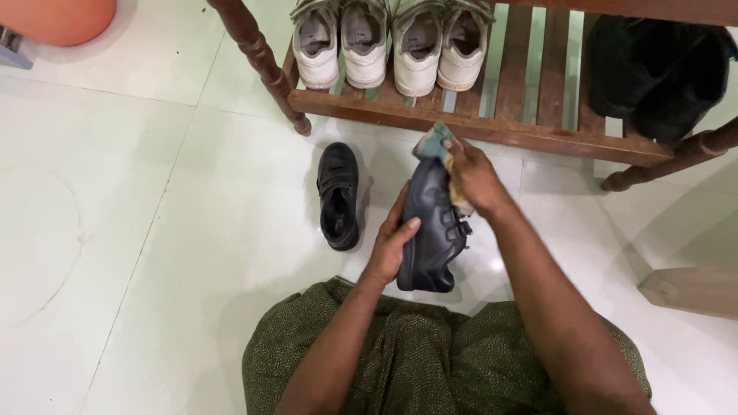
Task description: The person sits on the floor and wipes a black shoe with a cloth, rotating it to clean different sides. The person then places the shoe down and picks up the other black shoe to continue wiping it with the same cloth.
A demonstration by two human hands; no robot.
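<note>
Left hand [392, 250] grips a black shoe [432, 230] held above the floor [154, 230]. Right hand [473, 177] clenches a cloth [434, 144] against its toe. Second black shoe [339, 196] lies left; white shoes [392, 46] on far rack [492, 127].

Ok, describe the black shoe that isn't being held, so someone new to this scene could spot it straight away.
Start at the wooden shoe rack along the top. On the pale floor tiles just in front of its turned left leg lies a black shoe, opening upward. Unlike its mate, gripped by the left hand and wiped by the right hand, nothing touches it.
</note>
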